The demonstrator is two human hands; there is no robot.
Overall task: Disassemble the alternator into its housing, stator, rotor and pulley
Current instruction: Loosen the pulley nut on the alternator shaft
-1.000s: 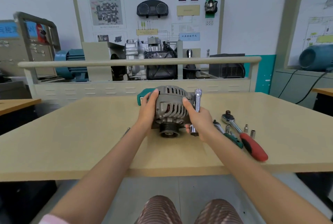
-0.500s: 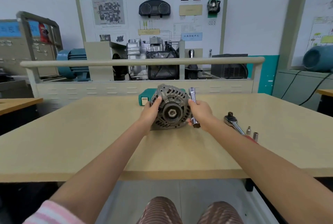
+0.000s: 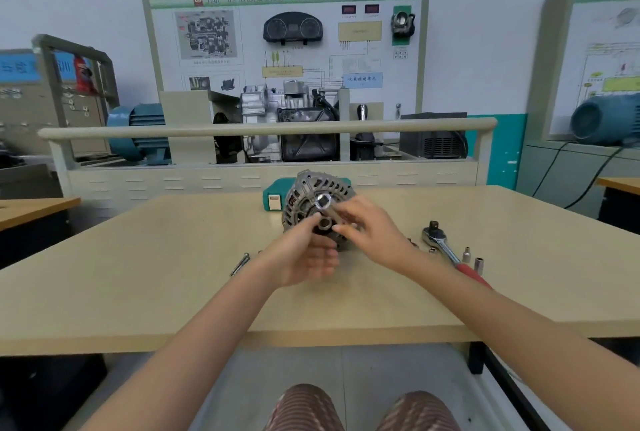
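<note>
The grey finned alternator (image 3: 304,195) stands on the beige table (image 3: 156,257), its pulley end (image 3: 325,222) turned toward me. My left hand (image 3: 304,257) holds it from the front and below, thumb up against the pulley, fingers blurred underneath. In my right hand (image 3: 370,226), at the alternator's right side, is a long chrome socket (image 3: 323,202); its square-drive end points at me just above the pulley centre. The two hands hide the alternator's lower half.
A red-handled ratchet (image 3: 446,250) lies to the right with small loose sockets (image 3: 479,264) around it. Long bolts (image 3: 240,264) lie to the left. A teal case (image 3: 273,200) sits behind the alternator, and a railed training bench (image 3: 242,132) stands past the table.
The left hand moved from the alternator's left rim down to its front at the pulley. The right hand swung the socket from beside the housing over to the pulley centre.
</note>
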